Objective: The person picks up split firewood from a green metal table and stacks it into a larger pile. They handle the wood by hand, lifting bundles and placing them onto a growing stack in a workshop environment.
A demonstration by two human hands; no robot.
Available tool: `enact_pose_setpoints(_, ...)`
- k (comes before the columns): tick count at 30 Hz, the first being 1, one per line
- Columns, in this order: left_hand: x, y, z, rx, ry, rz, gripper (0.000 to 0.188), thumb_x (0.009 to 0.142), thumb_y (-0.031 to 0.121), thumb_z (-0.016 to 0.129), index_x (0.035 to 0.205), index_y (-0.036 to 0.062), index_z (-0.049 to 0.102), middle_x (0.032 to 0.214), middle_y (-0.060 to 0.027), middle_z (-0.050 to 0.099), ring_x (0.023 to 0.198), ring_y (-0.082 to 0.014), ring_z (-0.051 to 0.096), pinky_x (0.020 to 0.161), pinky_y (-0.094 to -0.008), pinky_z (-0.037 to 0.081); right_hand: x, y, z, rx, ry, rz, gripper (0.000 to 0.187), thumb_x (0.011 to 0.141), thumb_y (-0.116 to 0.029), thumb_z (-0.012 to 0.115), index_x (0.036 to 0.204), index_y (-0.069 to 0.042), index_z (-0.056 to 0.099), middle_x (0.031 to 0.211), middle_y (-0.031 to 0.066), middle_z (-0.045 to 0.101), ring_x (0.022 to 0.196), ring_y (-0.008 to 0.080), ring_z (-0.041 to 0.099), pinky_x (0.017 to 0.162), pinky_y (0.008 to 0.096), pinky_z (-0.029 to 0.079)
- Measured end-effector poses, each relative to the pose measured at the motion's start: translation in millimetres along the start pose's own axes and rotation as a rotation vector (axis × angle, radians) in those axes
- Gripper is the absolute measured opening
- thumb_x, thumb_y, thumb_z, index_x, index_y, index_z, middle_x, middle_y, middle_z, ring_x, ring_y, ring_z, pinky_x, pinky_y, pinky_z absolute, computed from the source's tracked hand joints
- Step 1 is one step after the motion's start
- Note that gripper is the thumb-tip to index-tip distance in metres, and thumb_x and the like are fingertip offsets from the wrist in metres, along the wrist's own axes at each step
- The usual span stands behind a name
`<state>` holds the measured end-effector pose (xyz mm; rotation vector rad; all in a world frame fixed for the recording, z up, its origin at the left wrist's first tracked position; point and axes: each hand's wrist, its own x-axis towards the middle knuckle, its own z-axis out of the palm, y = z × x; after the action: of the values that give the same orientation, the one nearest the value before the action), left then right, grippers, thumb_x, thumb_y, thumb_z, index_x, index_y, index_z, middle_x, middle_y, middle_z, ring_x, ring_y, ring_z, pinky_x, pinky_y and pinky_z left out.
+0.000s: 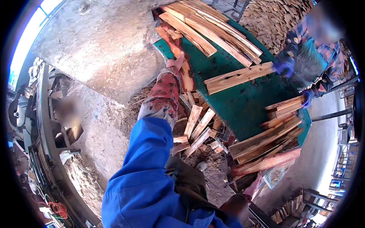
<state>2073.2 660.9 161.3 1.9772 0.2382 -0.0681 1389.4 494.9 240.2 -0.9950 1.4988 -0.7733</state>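
My left arm, in a blue sleeve with a red-stained cuff, reaches far ahead. My left hand (pixel 176 62) is closed on a rough reddish slab of wood (pixel 186 78) at the left edge of a green-topped table (pixel 243 110). Low on the right, my right hand (pixel 254 185) is at the near end of a pile of boards (pixel 266 137), beside a reddish board (pixel 268 161). Its fingers are partly hidden, so its grip is unclear. Across the table, a co-worker's gloved hand (pixel 283 66) touches the end of a pale board (pixel 239 78) with a dark split.
Several long planks (pixel 213 28) lie at the table's far end. The co-worker's other gloved hand (pixel 307 98) is at short boards (pixel 285 107). Wood offcuts (pixel 197 125) are heaped below the table's left edge. Stacked wood (pixel 273 22) stands behind; a metal frame (pixel 45 110) runs along the left.
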Motion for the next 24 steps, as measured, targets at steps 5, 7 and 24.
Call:
enact_pose_setpoints(5, -12, 29, 18, 0.500, -0.245, -0.019, 0.090, 0.067, 0.061, 0.072, 0.121, -0.0083, 0.055, 0.119, -0.0243, 0.061, 0.113, -0.0335, 0.059, 0.092, -0.0393, 0.049, 13, 16, -12, -0.048, 0.043, -0.130, 0.057, 0.087, -0.042, 0.063, 0.125, -0.001, 0.055, 0.123, 0.0125, 0.051, 0.109, 0.0230, 0.050, 0.095, 0.0362, 0.042)
enact_pose_setpoints(7, -31, 31, 25, 0.495, -0.125, -0.030, 0.080, 0.063, 0.048, 0.080, 0.115, -0.0079, 0.058, 0.107, -0.0211, 0.067, 0.102, -0.0303, 0.066, 0.081, -0.0386, 0.054, 1, 2, 3, 0.004, 0.097, -0.066, 0.059, 0.083, -0.043, 0.066, 0.122, -0.001, 0.056, 0.120, 0.0115, 0.053, 0.106, 0.0226, 0.052, 0.093, 0.0363, 0.043)
enact_pose_setpoints(24, -129, -27, -116, -0.254, -0.465, 0.200, 0.039, 0.080, 0.005, 0.061, 0.118, -0.0015, 0.055, 0.094, -0.0086, 0.065, 0.080, -0.0167, 0.063, 0.069, -0.0298, 0.051, 11, 3, -1, 0.143, -0.098, 0.042, 0.065, 0.085, -0.048, 0.065, 0.130, -0.002, 0.049, 0.127, 0.0105, 0.052, 0.112, 0.0235, 0.052, 0.097, 0.0360, 0.043)
